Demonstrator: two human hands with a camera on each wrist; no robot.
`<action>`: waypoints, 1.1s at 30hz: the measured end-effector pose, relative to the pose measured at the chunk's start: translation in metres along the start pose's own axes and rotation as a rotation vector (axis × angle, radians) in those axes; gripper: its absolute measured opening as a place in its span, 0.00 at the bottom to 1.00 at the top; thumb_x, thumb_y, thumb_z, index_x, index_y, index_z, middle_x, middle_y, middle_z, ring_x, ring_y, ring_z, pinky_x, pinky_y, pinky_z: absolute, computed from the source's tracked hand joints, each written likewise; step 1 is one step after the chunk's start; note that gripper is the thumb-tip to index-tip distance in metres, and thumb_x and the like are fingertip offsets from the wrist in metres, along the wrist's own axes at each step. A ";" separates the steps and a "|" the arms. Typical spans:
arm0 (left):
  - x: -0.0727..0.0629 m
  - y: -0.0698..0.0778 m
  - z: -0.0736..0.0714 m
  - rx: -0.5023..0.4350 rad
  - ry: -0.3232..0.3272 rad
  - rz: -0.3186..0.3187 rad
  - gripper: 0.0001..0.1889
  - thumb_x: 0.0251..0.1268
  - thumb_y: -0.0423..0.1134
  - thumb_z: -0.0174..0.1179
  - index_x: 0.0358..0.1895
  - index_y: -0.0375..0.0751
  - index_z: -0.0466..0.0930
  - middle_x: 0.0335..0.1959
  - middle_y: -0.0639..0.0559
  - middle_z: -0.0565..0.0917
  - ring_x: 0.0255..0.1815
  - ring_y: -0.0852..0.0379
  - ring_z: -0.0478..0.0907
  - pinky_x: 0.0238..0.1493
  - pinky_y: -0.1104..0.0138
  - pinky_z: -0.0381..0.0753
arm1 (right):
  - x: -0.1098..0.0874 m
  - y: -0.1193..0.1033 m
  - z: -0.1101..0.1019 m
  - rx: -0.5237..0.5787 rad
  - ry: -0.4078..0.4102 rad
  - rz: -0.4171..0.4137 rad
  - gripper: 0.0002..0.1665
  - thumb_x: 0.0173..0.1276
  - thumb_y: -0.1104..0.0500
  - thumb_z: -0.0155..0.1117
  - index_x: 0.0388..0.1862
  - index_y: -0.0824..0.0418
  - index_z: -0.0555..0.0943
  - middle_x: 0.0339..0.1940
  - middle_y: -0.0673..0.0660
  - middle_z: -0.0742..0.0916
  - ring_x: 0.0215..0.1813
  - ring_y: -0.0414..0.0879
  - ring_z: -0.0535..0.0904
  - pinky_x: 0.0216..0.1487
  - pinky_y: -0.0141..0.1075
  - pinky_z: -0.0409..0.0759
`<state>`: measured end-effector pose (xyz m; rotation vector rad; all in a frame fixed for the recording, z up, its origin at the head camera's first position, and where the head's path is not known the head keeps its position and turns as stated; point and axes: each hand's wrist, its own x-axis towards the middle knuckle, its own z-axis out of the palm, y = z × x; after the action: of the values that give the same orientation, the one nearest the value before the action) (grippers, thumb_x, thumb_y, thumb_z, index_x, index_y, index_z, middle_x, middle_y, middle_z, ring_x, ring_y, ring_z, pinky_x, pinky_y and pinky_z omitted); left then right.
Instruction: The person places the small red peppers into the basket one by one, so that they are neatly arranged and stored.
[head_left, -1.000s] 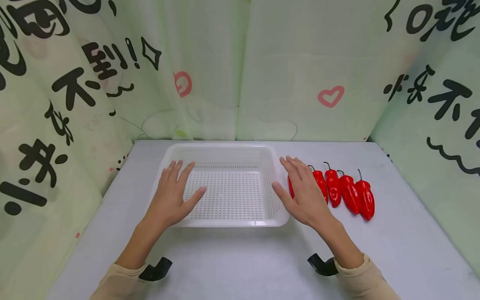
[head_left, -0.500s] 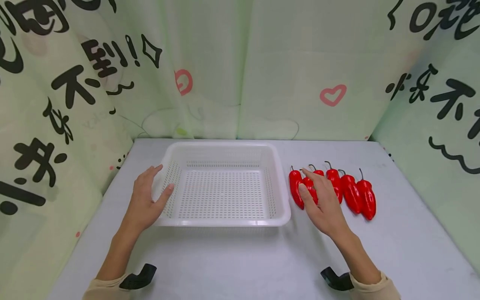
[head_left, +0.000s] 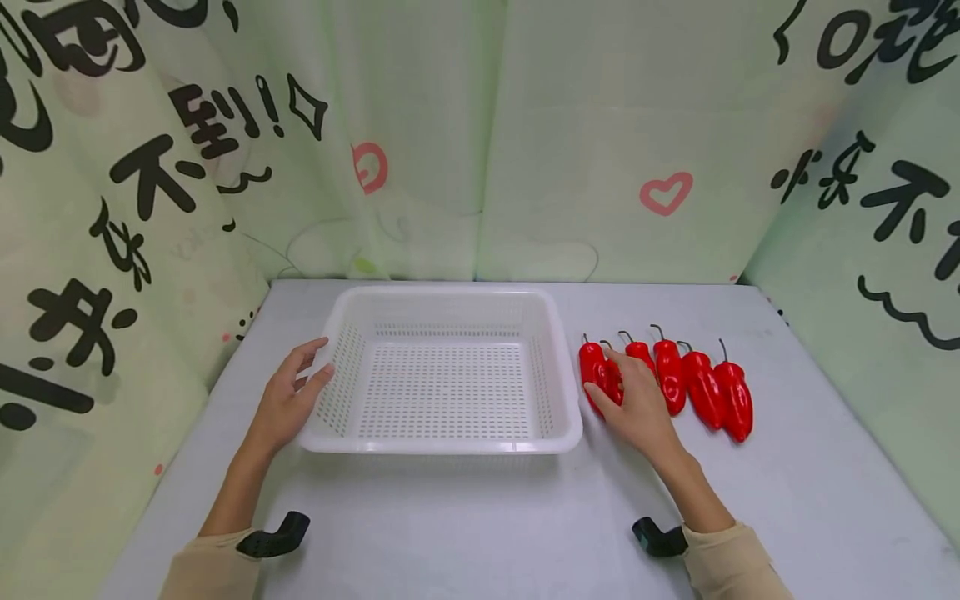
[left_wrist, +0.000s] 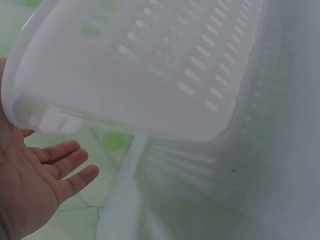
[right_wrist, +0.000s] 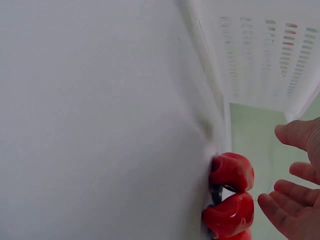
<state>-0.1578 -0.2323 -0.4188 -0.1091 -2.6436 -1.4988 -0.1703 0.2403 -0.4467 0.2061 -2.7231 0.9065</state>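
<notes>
A white perforated plastic basket (head_left: 442, 447) stands on the table. My left hand (head_left: 281, 404) is at its left rim, thumb over the edge. In the left wrist view, relaxed fingers (left_wrist: 65, 155) spread below the rim of the basket (left_wrist: 105, 95); the thumb is mostly hidden. To the basket's right, several glossy red peppers (head_left: 703, 387) with dark curved stems lie in a row. Over the left ones hovers my right hand (head_left: 645, 412), thumb and forefinger apart. The right wrist view has this hand (right_wrist: 300, 190) with spread fingers beside the peppers (right_wrist: 232, 172), apart from them.
The white table (head_left: 480, 525) meets a pale green curtain (head_left: 570, 142) at the back, with more curtain on both sides. Black lettering and pink hearts mark the cloth. Each wrist carries a black camera mount (head_left: 273, 537).
Both hands have moved outward from above the basket's sides. The left hand has reached the left rim; the right hand has shifted right, over the peppers. Basket and peppers have stayed put.
</notes>
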 end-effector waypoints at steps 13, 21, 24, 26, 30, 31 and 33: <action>0.017 -0.021 -0.002 -0.090 0.057 0.037 0.26 0.71 0.33 0.62 0.71 0.35 0.70 0.67 0.32 0.75 0.70 0.38 0.71 0.54 0.76 0.76 | 0.016 0.004 0.008 -0.077 -0.103 0.109 0.44 0.64 0.59 0.74 0.76 0.68 0.66 0.71 0.72 0.72 0.70 0.70 0.68 0.61 0.65 0.77; 0.022 -0.024 -0.004 -0.156 0.028 -0.032 0.27 0.72 0.37 0.64 0.72 0.37 0.71 0.67 0.35 0.77 0.68 0.41 0.73 0.49 0.79 0.76 | 0.024 0.003 0.011 -0.166 -0.134 0.118 0.46 0.60 0.58 0.76 0.74 0.68 0.68 0.69 0.73 0.74 0.68 0.70 0.71 0.59 0.65 0.78; 0.023 -0.025 -0.005 -0.143 0.019 -0.037 0.27 0.72 0.37 0.63 0.72 0.39 0.71 0.66 0.35 0.77 0.67 0.41 0.74 0.50 0.77 0.75 | 0.026 0.001 0.013 -0.178 -0.169 0.145 0.46 0.61 0.57 0.75 0.75 0.67 0.67 0.70 0.74 0.73 0.68 0.71 0.71 0.58 0.66 0.77; 0.023 -0.025 -0.005 -0.149 0.010 -0.034 0.27 0.73 0.38 0.63 0.72 0.39 0.70 0.64 0.34 0.78 0.65 0.44 0.75 0.50 0.76 0.76 | 0.027 0.001 0.014 -0.180 -0.185 0.167 0.46 0.61 0.57 0.75 0.76 0.66 0.66 0.70 0.74 0.73 0.68 0.70 0.71 0.58 0.67 0.77; 0.024 -0.026 -0.005 -0.163 0.001 -0.022 0.27 0.73 0.38 0.63 0.72 0.39 0.70 0.60 0.33 0.80 0.55 0.59 0.80 0.46 0.74 0.80 | 0.026 0.001 0.016 -0.169 -0.187 0.190 0.46 0.61 0.58 0.74 0.76 0.66 0.66 0.71 0.73 0.72 0.68 0.70 0.71 0.59 0.66 0.77; 0.024 -0.026 -0.005 -0.165 0.001 -0.020 0.27 0.73 0.37 0.63 0.72 0.39 0.70 0.60 0.32 0.80 0.52 0.63 0.80 0.45 0.74 0.80 | 0.026 0.001 0.017 -0.163 -0.182 0.190 0.46 0.62 0.58 0.74 0.76 0.66 0.66 0.71 0.74 0.72 0.68 0.71 0.71 0.59 0.66 0.77; 0.023 -0.027 -0.005 -0.177 0.000 -0.017 0.27 0.73 0.37 0.63 0.72 0.38 0.71 0.58 0.31 0.80 0.48 0.68 0.80 0.43 0.73 0.82 | 0.026 0.001 0.017 -0.153 -0.169 0.180 0.45 0.62 0.58 0.74 0.76 0.67 0.66 0.71 0.74 0.72 0.68 0.71 0.71 0.59 0.66 0.77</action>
<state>-0.1838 -0.2498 -0.4364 -0.1003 -2.5133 -1.7364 -0.1987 0.2297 -0.4530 0.0076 -2.9914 0.7502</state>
